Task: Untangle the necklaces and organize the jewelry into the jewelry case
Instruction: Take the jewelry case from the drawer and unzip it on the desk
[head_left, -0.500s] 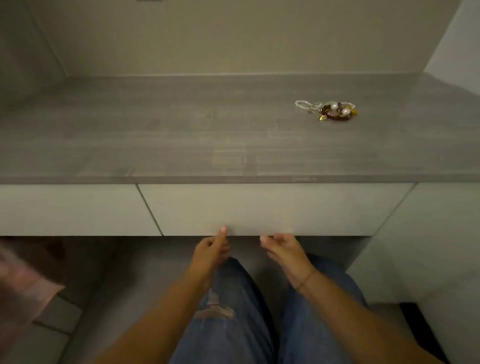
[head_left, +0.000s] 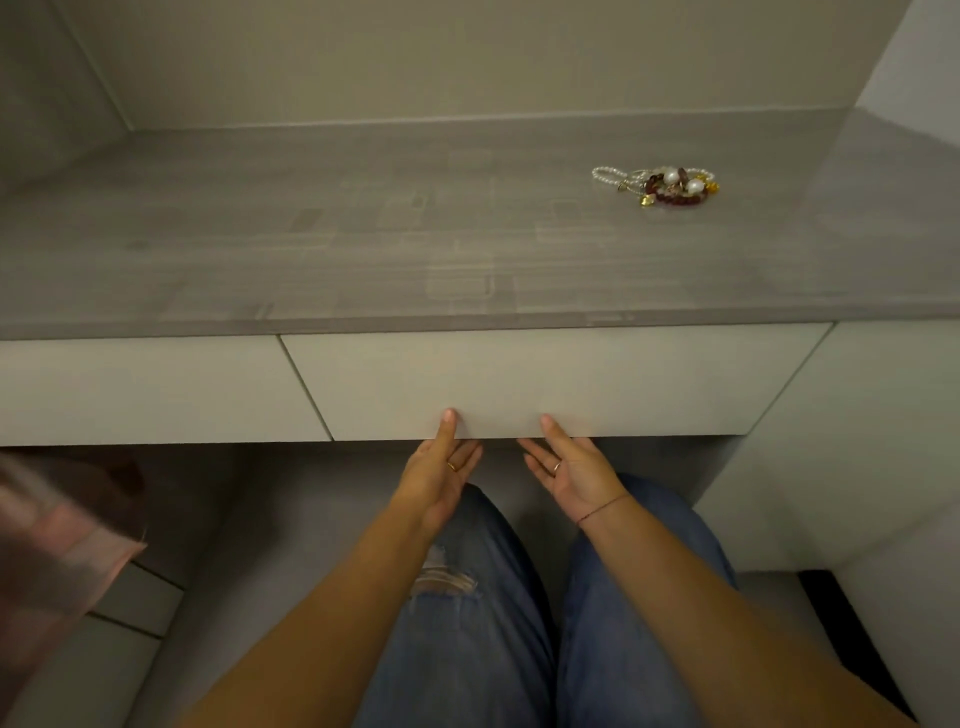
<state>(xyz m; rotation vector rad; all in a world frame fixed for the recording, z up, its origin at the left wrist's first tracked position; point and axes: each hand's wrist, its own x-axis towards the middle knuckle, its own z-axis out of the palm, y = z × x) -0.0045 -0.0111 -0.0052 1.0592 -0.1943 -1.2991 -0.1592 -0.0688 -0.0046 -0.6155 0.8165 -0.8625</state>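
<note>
A tangled heap of jewelry (head_left: 658, 185), with small white pearl strands, dark red beads, two large pearls and gold charms, lies on the grey wood-grain desk top (head_left: 363, 234) at the right. My left hand (head_left: 440, 470) and my right hand (head_left: 570, 467) are side by side at the bottom edge of the pale middle drawer front (head_left: 519, 379). Thumbs rest on the drawer face while the fingers curl under its lower edge. Each hand wears a thin ring. No jewelry case is in view.
A second drawer front (head_left: 145, 389) is to the left. A pale cabinet side (head_left: 857, 441) rises at the right. Walls close in the desk at the back and both sides. My knees in blue jeans (head_left: 467, 623) are under the desk. Pink cloth (head_left: 57, 551) lies at the lower left.
Both hands have opened out from loosely curled and risen to the drawer's bottom edge, thumbs now on its face. The jewelry has not moved.
</note>
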